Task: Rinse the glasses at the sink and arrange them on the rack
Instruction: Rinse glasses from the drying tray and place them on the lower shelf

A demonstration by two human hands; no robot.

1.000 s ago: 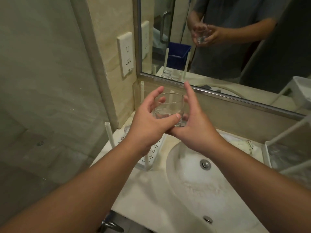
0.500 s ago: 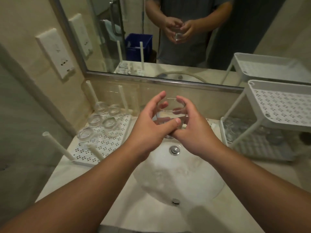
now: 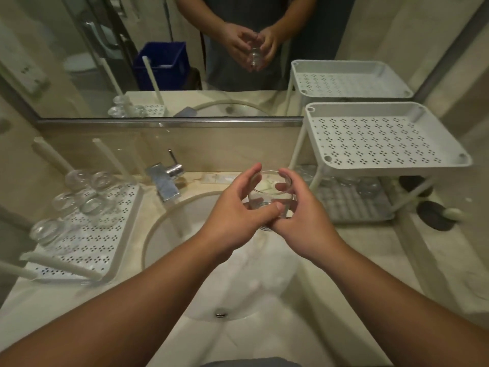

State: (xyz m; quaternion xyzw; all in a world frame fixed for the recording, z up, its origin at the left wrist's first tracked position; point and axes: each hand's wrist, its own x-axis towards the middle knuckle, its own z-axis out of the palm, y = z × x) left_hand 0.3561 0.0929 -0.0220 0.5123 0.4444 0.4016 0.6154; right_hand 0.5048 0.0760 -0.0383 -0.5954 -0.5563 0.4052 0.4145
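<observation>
We hold a clear drinking glass [image 3: 270, 193] upright between both hands above the far side of the sink basin [image 3: 185, 250]. The fingers [image 3: 248, 174] of our left hand [image 3: 232, 207] curl around its left side with the thumb laid across the front near the base, and our right hand [image 3: 301, 215] wraps the right side, one fingertip hooked over the rim into the mouth.

To the left of the glass a chrome faucet [image 3: 165, 178] juts over the basin. Farther left, on the pale marble surface [image 3: 132, 308], a white perforated tray [image 3: 90, 239] with upright posts carries several more clear glasses [image 3: 90, 205]. To the right stands a white two-tier rack [image 3: 381, 139]; its top shelf is bare, while blurred glassware [image 3: 367, 186] sits on the lower shelf. The mirror [image 3: 185, 49] behind the sink reflects our hands with the glass and a blue crate [image 3: 161, 64].
</observation>
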